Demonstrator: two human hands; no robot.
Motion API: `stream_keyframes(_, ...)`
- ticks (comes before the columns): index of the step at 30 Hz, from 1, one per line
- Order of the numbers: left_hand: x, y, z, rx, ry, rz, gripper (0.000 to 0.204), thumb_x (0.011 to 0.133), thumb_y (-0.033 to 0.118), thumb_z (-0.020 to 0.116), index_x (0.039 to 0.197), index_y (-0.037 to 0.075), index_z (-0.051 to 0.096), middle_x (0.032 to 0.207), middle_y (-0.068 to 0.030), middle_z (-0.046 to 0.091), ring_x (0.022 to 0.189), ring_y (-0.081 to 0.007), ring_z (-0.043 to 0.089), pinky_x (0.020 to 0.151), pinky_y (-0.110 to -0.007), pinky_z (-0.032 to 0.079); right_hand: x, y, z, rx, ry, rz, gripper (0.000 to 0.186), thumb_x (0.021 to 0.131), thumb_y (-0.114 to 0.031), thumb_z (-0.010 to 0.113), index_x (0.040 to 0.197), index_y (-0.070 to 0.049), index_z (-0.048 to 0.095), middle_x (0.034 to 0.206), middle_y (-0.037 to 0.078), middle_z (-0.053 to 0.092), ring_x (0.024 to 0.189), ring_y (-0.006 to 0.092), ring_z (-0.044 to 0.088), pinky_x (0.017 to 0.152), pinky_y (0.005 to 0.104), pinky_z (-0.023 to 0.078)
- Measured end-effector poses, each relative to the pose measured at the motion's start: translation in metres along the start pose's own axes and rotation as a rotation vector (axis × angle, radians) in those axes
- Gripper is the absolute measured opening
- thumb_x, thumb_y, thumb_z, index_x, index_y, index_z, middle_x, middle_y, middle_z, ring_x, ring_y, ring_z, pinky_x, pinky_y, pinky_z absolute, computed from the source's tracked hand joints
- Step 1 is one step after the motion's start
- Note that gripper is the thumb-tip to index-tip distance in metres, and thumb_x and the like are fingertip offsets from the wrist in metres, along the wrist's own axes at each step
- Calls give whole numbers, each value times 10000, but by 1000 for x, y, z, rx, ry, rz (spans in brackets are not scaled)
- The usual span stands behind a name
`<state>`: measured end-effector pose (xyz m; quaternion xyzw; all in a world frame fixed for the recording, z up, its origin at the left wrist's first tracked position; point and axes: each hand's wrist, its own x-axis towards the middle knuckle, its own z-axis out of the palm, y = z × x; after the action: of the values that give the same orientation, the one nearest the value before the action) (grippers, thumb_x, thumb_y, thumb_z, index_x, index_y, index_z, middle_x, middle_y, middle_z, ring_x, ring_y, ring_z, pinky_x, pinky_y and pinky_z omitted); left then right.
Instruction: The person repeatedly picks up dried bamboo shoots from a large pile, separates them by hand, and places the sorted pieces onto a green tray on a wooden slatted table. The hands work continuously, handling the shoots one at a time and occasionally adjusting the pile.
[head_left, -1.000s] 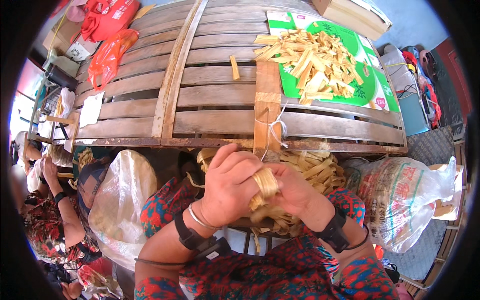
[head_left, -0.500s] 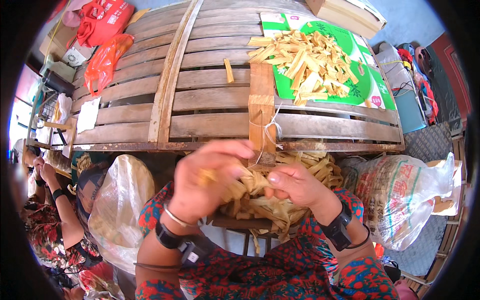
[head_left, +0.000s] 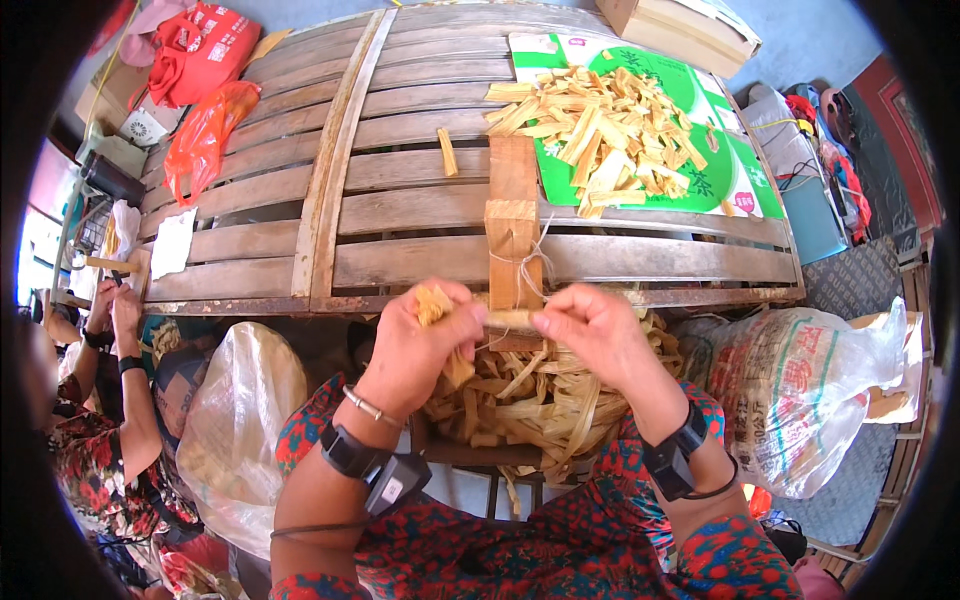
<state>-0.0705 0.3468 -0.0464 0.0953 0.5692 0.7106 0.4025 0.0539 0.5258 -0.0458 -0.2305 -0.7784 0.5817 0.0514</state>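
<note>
Between both hands stretches a short, pale yellow dried strip [head_left: 507,319], level in front of the wooden block. My left hand [head_left: 425,335] is closed round a folded bunch of dried strips [head_left: 432,303] and meets one end of the held strip. My right hand [head_left: 598,335] pinches its other end between thumb and finger. Just beyond them a wooden block [head_left: 512,222] juts over the table edge, with white string [head_left: 537,262] tied round it. Below the hands, a heap of long dried strips [head_left: 560,405] rests at my lap.
Cut pieces [head_left: 620,135] are piled on a green cardboard sheet [head_left: 745,185] on the slatted table [head_left: 420,212]. One loose piece [head_left: 447,152] lies nearby. Full sacks [head_left: 790,400] stand right, a plastic-covered bundle [head_left: 245,400] left. Another person's hands [head_left: 115,305] work at far left.
My left hand, blurred before, is now steady and turned with the bunch showing on top. My right hand has risen slightly, and a strip now spans both hands near the block.
</note>
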Motion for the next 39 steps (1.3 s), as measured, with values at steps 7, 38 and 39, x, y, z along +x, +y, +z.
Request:
stream_keyframes(7, 43, -25, -2, 681, 228, 150, 147, 897, 149, 652, 907, 2, 653, 758, -35, 659, 658, -160, 609, 638, -296, 494, 26, 8, 6, -746, 415, -107, 223, 825, -308, 718, 820, -111, 614, 669, 103, 649, 636, 291, 656, 576, 397, 512)
stream_keyframes(38, -28, 5, 13, 991, -150, 661, 238, 732, 8, 710, 968, 32, 689, 1174, -138, 643, 936, -325, 666, 784, -348, 554, -24, -15, 24, 48, -100, -339, 181, 952, -203, 596, 908, -34, 647, 786, 88, 668, 635, 185, 630, 537, 338, 477)
stream_keyframes(39, -28, 5, 13, 1063, -167, 623, 216, 746, 2, 699, 961, 21, 682, 1175, -142, 642, 940, -326, 663, 792, -349, 552, -24, -15, 24, -239, -91, -452, 211, 947, -245, 587, 902, -47, 643, 748, 153, 625, 630, 303, 618, 552, 389, 475)
